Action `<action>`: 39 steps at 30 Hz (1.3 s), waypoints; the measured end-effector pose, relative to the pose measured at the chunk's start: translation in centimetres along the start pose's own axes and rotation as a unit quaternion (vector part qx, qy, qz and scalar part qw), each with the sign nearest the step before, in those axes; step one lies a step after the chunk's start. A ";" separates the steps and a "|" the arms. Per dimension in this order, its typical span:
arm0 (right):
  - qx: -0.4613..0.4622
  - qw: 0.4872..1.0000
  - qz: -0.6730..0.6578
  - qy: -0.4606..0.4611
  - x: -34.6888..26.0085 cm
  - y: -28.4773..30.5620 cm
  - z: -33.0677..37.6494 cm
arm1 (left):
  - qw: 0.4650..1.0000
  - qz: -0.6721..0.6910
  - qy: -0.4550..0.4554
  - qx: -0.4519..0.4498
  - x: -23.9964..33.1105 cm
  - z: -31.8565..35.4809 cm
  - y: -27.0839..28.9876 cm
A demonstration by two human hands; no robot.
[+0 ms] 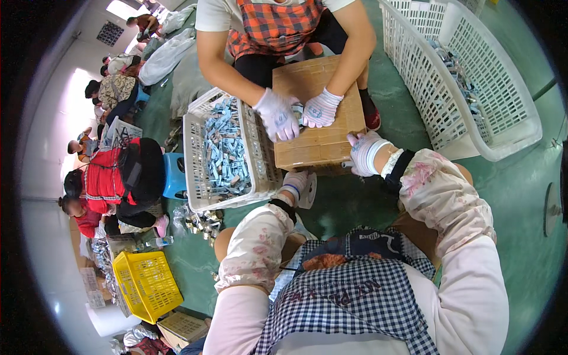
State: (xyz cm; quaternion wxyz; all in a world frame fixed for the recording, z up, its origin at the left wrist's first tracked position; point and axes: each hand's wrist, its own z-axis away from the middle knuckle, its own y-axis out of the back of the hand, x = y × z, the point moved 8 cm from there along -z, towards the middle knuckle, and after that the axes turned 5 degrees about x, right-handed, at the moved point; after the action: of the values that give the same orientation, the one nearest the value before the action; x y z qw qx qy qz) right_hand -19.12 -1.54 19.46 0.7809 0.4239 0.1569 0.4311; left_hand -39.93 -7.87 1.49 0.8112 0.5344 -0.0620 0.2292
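Observation:
A brown cardboard box stands in front of me, its flat top used as a work surface. My right hand, in a white glove, is at the box's near right corner, its fingers closed on a small metal piece. Below the near edge of the box is my gloved left hand, beside a white rounded thing; its fingers are largely hidden. Across the box a person's gloved left hand and right hand hold a small metal clamp between them.
Left of the box, a white crate holds many small metal parts. A larger white crate with metal parts stands right. Loose metal pieces lie on the green floor, near a blue stool and yellow crate. Other people sit further left.

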 end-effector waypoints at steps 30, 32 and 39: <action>-0.031 0.999 -0.036 0.010 -0.2 -5.1 2.2 | 0.938 0.228 0.246 0.086 -2.4 4.7 -4.5; 0.002 1.000 -0.013 0.015 -0.4 -5.4 2.2 | 0.938 0.225 0.251 0.078 -2.3 5.1 -4.6; 0.028 1.000 -0.005 0.007 -0.8 -5.8 2.0 | 0.930 0.194 0.246 0.193 1.1 11.7 3.2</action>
State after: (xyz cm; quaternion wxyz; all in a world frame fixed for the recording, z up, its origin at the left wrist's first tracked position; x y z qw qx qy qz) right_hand -15.23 -4.80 15.88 0.7694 0.4422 0.1763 0.4259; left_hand -38.74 -16.96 9.49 0.6222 0.5849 0.0820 0.5137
